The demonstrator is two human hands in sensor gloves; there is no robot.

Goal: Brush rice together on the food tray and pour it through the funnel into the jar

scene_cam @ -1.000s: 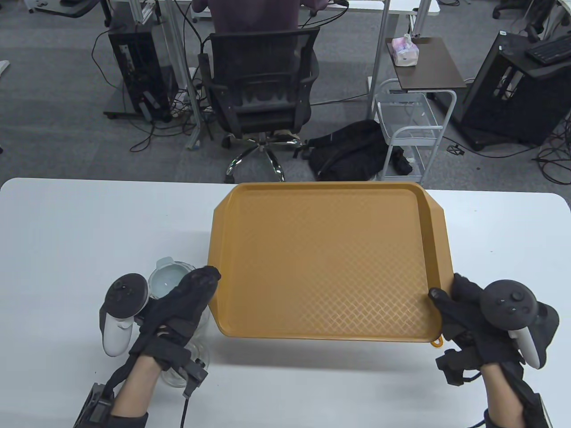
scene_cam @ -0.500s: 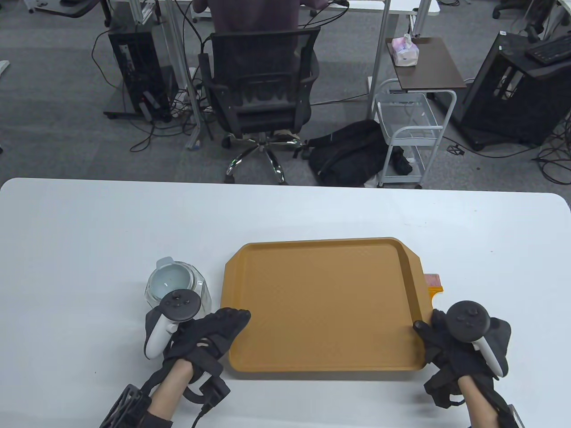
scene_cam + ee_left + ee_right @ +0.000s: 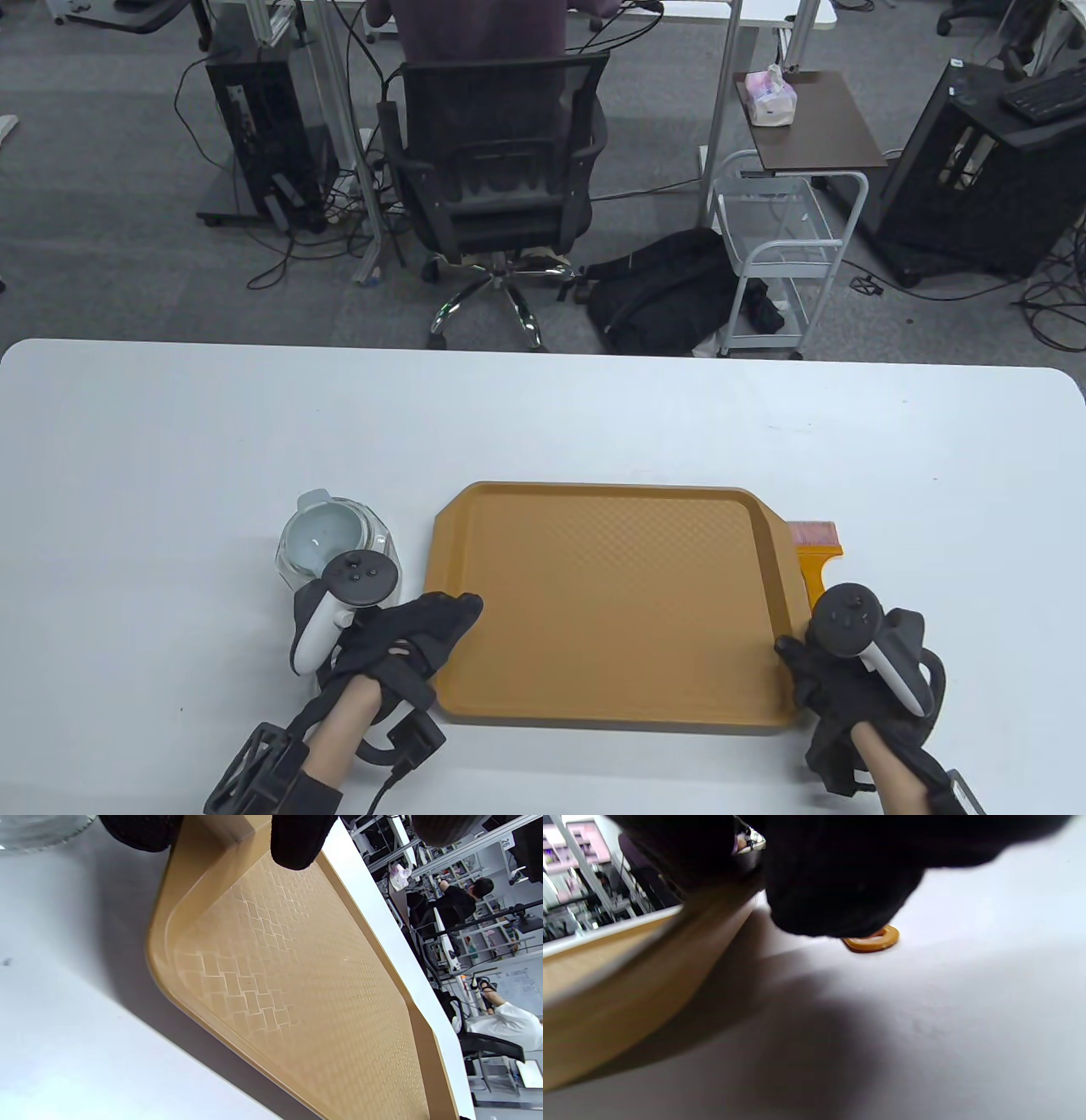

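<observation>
Both hands are gripping the food tray [image 3: 611, 611] by its short sides in the lower middle of the table view: the left hand [image 3: 407, 641] is curling over the lower left corner, with fingertips [image 3: 299, 840] lying over the rim in the left wrist view, and the right hand [image 3: 836, 671] is clasping the lower right edge, its fingers dark and blurred in the right wrist view. The tray is looking level and low, though I cannot tell if it is fully resting on the white table [image 3: 170, 441]. To do this well, I would judge, they should be setting it flat and even, letting go gently, and keeping it off the jar. As for contents, the tray floor is showing bare, with perhaps one stray speck in the left wrist view. The glass jar [image 3: 335, 539] is standing just left of the tray with the pale funnel [image 3: 327, 526] seated in its mouth; how much rice is inside is not showing. An orange brush [image 3: 816, 552] is peeking out beside the tray's right edge.
</observation>
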